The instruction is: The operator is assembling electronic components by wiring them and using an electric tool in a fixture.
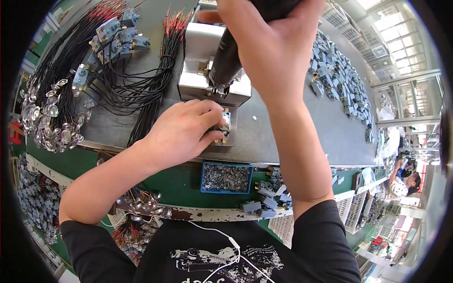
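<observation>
the power screwdriver (224, 60) is black, the metal block (194, 87) silver, the tabletop (257, 141) grey. black wires (150, 94) end in red; the heaped switches (339, 78) are blue-grey. a bright blue tray (226, 191) holds silver-grey parts (226, 177). the green ledge (184, 186) has a cream edge (226, 215), mottled dark. white print (207, 257) patterns the black t-shirt (160, 245).

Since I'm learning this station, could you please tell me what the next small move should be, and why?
Probably bring the black tool toward the small part: the right hand grips the tool with its tip near the metal box, while the left hand holds the part.
</observation>
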The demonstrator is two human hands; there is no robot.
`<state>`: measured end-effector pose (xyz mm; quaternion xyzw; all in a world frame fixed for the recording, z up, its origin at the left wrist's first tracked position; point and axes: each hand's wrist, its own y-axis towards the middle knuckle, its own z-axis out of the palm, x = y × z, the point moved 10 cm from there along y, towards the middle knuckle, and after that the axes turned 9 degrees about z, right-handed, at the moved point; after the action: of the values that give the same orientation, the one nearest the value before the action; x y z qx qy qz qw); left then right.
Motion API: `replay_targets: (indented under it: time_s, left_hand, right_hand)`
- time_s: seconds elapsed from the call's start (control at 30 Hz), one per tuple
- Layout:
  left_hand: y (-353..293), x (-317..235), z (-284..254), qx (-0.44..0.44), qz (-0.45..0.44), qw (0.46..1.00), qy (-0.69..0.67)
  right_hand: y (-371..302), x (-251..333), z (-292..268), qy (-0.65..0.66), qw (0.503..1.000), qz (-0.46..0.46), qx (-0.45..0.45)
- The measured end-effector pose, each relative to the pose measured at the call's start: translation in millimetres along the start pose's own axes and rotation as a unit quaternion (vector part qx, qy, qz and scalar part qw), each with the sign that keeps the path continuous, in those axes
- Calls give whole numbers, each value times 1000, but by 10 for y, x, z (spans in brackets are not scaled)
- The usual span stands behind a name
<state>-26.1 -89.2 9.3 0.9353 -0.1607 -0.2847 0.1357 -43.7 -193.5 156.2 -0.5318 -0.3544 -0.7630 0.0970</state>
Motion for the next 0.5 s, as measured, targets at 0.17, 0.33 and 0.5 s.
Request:
replay_targets:
  time_s: [0.17, 0.33, 0.5]
  left_hand:
    - [-14, -15, -25, -19, 17, 1000, 9]
    - [-39, 11, -48, -61, 28, 998, -12]
    - [-12, -2, -51, -59, 18, 998, -20]
  right_hand:
    - [-186, -33, 27, 2, 999, -36, 6]
    - [-308, -75, -91, 19, 999, -40, -13]
    - [-386, -90, -271, -5, 999, -40, -20]
